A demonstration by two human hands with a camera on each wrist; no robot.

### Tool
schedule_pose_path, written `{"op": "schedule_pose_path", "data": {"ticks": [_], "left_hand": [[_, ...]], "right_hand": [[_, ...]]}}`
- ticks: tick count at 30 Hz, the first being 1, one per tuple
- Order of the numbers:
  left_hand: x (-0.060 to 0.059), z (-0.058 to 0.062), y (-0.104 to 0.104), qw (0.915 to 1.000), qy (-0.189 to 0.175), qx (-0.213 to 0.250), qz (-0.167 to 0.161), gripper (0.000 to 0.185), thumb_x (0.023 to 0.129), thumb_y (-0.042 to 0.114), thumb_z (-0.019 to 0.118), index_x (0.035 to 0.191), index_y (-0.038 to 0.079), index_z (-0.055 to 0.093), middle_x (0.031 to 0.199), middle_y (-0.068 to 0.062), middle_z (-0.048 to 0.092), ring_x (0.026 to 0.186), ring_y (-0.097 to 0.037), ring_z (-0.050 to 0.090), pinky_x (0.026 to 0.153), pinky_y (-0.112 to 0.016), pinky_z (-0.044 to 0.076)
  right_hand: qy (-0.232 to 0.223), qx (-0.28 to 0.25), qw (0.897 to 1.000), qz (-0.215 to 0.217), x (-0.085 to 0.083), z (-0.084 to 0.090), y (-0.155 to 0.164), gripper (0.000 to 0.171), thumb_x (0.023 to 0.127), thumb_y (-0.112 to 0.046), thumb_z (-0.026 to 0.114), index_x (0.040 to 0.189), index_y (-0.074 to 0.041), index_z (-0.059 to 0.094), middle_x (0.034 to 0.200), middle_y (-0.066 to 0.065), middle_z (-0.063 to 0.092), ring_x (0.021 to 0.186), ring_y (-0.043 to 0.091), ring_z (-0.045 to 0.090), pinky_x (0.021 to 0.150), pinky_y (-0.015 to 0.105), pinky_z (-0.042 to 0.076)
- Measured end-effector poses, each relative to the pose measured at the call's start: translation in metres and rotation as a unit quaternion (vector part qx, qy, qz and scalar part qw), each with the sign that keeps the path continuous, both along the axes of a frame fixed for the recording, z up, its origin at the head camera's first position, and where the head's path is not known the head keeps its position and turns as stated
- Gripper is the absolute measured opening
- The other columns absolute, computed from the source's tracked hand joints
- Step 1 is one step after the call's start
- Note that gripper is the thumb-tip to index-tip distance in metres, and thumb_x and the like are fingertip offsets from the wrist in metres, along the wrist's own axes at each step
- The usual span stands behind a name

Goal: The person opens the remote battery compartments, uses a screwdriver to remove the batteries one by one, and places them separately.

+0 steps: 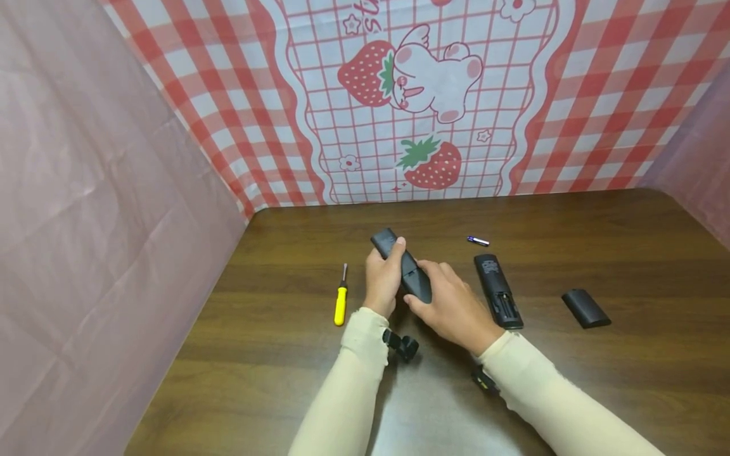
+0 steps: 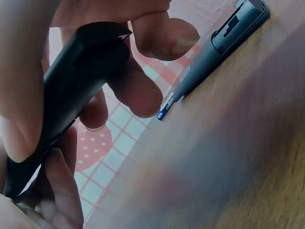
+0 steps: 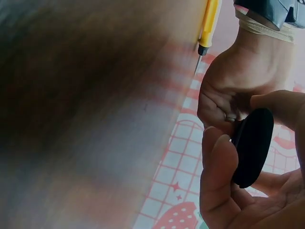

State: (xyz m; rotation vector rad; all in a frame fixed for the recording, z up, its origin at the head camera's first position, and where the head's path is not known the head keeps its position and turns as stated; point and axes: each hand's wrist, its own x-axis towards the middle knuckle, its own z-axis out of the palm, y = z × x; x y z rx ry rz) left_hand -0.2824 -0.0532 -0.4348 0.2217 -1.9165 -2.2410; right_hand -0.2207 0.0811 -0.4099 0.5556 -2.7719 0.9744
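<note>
A black remote control (image 1: 408,261) is held above the table, back side up, with a seam across it near its lower end. My left hand (image 1: 382,280) grips its middle, thumb lying on top. At the near end, my right hand (image 1: 455,306) holds it between thumb and fingers. In the left wrist view the remote (image 2: 71,86) slants through the left hand's fingers, and a gap shows at its upper end. The right wrist view shows only the dark end of the remote (image 3: 258,148) between the right fingers and thumb.
Right of the hands lies a second remote (image 1: 488,271), back up, its battery compartment uncovered. A small blue-and-white battery (image 1: 478,240) lies beyond it, and a black battery cover (image 1: 586,308) farther right. A yellow-handled screwdriver (image 1: 340,306) lies to the left on the wooden table (image 1: 256,354).
</note>
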Motion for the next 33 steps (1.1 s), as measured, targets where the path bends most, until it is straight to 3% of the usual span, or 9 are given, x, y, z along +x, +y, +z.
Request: {"op": "schedule_pose_path", "data": {"ticks": [8,26,33], "left_hand": [[-0.0014,-0.0005,0.0006,0.9992,0.007,0.039,0.007,0.029,0.098,0.033,0.065,0.108,0.005,0.065,0.087,-0.013,0.068,0.077,-0.024,0.069,0.078,-0.036,0.056],[0.0008,-0.0027,0.0013,0.9993,0.002,0.034,0.011,0.026,0.097,0.031,0.066,0.106,0.006,0.066,0.085,-0.014,0.068,0.075,-0.025,0.069,0.077,-0.036,0.057],[-0.0006,-0.0031,0.0011,0.9993,0.004,0.035,0.009,0.026,0.097,0.029,0.066,0.106,0.005,0.066,0.084,-0.013,0.067,0.073,-0.023,0.068,0.075,-0.035,0.057]], "right_hand": [[0.01,0.006,1.0,-0.005,-0.0004,-0.0007,-0.0015,0.065,0.091,-0.035,0.073,0.14,0.002,0.051,0.117,0.016,0.06,0.084,0.024,0.061,0.07,0.041,0.052],[0.01,0.019,1.0,-0.013,0.0042,0.0025,-0.0034,0.06,0.091,-0.034,0.072,0.137,0.001,0.056,0.112,0.015,0.065,0.082,0.024,0.063,0.07,0.041,0.054],[0.019,0.021,1.0,-0.013,0.0052,0.0035,-0.002,0.058,0.091,-0.033,0.071,0.135,0.002,0.057,0.12,0.018,0.065,0.091,0.028,0.066,0.074,0.045,0.054]]}}
